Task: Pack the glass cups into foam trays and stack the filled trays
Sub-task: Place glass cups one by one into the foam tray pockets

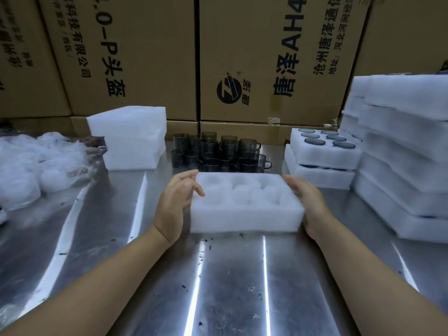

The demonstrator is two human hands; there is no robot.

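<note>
We are bracing the empty foam tray (244,209) between both hands on the steel bench (230,287). Our left hand (175,202) is lying against its left end, fingers (197,189) loosely straight and slightly apart, tips reaching over the top rim. Our right hand (308,202) is pressing flat along the right end, fingers (293,184) together. The glass cups (218,151) are standing clustered just behind the tray, and filled trays (324,149) are sitting stacked to the right.

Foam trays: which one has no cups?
The front tray, between left hand and right hand, has six empty holes; the filled tray at right holds cups.
</note>
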